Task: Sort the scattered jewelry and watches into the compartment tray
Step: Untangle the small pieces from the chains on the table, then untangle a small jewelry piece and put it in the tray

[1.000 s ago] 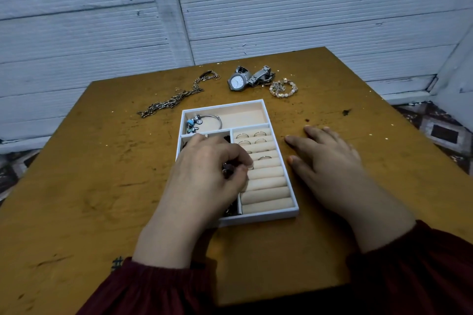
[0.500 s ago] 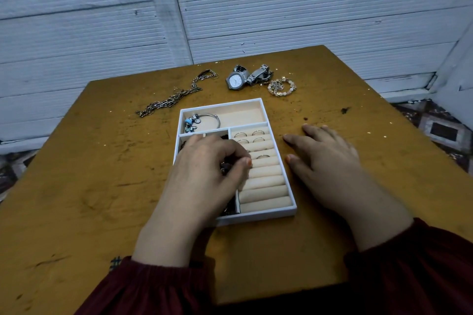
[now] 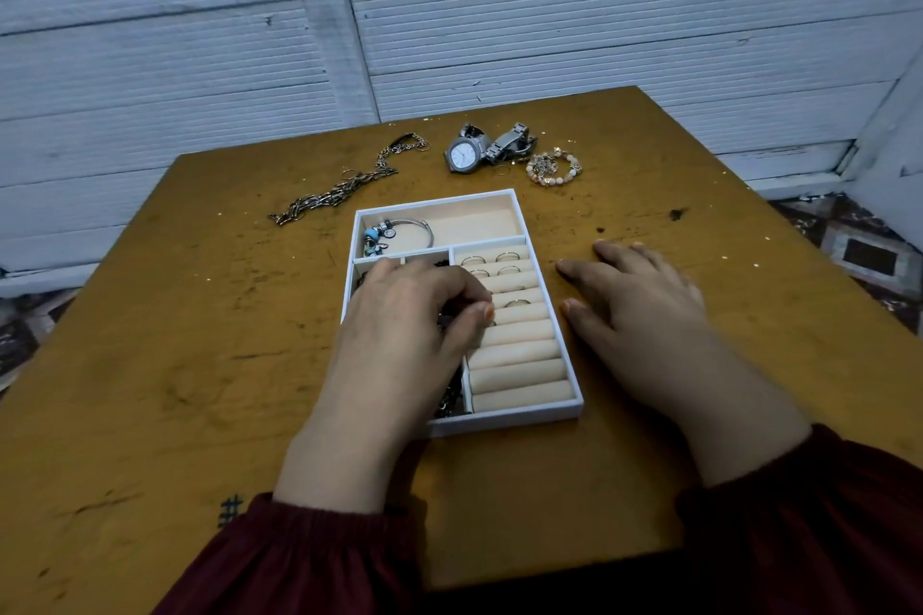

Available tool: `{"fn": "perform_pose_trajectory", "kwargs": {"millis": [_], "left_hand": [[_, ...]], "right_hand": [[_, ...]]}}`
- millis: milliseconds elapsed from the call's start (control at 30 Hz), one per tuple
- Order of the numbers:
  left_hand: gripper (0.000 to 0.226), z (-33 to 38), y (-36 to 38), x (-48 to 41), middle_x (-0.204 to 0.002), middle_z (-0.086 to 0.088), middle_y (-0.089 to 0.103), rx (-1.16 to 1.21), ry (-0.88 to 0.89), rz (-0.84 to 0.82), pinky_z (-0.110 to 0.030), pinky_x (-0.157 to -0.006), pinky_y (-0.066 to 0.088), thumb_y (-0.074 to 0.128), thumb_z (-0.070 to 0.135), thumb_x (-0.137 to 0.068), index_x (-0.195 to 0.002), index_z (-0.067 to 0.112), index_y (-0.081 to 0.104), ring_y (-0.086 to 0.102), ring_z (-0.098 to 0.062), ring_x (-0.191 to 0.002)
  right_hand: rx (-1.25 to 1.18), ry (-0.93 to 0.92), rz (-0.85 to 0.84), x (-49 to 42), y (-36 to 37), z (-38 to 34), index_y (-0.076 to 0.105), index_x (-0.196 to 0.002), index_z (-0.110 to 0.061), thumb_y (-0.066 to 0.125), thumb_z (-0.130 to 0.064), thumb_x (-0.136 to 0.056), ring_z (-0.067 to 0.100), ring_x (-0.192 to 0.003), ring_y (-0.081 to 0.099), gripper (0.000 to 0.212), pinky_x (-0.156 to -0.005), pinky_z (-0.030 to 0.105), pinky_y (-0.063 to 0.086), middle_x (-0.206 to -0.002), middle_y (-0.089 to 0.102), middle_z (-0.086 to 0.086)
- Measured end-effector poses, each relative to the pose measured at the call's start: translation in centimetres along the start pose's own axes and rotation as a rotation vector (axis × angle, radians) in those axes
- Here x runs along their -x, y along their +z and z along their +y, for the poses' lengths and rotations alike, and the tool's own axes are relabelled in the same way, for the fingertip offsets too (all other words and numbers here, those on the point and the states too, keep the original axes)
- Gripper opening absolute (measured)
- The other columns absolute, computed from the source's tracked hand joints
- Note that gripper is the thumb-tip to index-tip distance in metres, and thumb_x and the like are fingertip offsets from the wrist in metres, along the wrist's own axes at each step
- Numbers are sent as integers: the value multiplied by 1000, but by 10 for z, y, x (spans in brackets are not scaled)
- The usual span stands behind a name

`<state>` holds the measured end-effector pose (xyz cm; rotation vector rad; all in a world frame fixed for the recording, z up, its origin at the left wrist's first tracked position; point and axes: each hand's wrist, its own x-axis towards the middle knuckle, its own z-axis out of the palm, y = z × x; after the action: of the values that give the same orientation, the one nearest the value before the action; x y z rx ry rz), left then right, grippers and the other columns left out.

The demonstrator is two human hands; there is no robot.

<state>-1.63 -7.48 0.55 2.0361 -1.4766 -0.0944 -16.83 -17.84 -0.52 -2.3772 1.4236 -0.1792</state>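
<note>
Head view. Left hand [image 3: 399, 330] over near-left compartment of tray [image 3: 549, 411], fingers curled, thumb and forefinger pinched on dark beaded piece [image 3: 449, 402], probably tucking it in; mostly hidden under palm. Right hand [image 3: 644, 305] flat, fingers spread, on table [image 3: 200, 365] just beside tray's right edge, likely bracing it. Rings [image 3: 507, 257] slotted in right-hand rolls, bangle [image 3: 402, 235] in far compartment. Left to sort, near table's far edge: watch [image 3: 464, 155], bead bracelet [image 3: 552, 167], chain [image 3: 339, 190].
</note>
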Motion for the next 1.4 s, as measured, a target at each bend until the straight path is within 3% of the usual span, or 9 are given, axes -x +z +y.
{"fn": "perform_pose_trajectory", "kwargs": {"millis": [400,567,833,1067,1400], "left_hand": [[10,6,4,-3,-85,15,62,58,14,66,-31,-76,43,60,32,-88,-90,29,70,47,-10,-91],[10,14,2,-16,-86,15,63,150,25,75,-39,-79,48,59,26,-91,-92,31,68,53,-12,-93],[10,27,-3,-59,-83,18,61,144,87,72,-35,-81,47,61,25,-90,-90,32,68,56,-11,-93],[11,27,7,-116,-91,7,68,6,145,-47,-39,-82,50,61,19,-88,-95,25,68,60,-16,-92],[13,11,31,-176,-88,4,63,-93,72,-166,-28,-70,45,59,17,-88,-96,26,65,57,-16,-83]], "right_hand": [[-81,4,65,-1,-3,-2,32,-142,-40,47,-40,-96,18,-142,20,49,-114,42,20,-154,25,-10],[-154,-46,118,-8,-20,-2,41,-137,-37,50,-37,-94,18,-133,33,43,-107,41,28,-144,37,-9],[-238,-30,281,-57,-27,4,56,-121,-33,57,-32,-90,26,-125,44,31,-103,41,33,-128,52,1],[-202,43,383,-103,-13,10,60,-116,-33,58,-32,-89,28,-121,45,27,-103,39,29,-125,55,0],[-20,-9,283,-140,-4,24,54,-126,-44,41,-29,-98,29,-121,32,35,-102,42,21,-134,46,-2]]}}
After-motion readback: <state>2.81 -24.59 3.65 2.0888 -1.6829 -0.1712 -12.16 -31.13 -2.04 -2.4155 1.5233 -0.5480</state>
